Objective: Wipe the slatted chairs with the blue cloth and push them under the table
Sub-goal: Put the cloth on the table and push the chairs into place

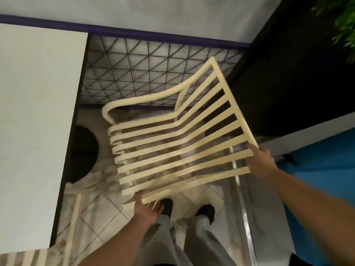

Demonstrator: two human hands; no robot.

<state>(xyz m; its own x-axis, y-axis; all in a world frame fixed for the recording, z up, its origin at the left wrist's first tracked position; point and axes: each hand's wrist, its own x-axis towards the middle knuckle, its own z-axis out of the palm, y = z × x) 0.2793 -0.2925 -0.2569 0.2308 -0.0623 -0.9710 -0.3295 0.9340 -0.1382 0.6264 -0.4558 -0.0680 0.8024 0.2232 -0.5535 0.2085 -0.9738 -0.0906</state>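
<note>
Head view: left hand [147, 209] and right hand [259, 160] grip the cream slatted chair [178, 150] (tilted).

The table [34, 131] is placed left of the slatted chair [172, 146]. A mesh panel [144, 70] is seen behind the chair, shoes [206, 211] before it.

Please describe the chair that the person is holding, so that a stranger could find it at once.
Start at the white table along the left side. Right of it is the cream slatted chair, tilted, with the left hand at its seat corner and the right hand at its back corner. The other slatted chair, bottom left, is untouched.
</note>
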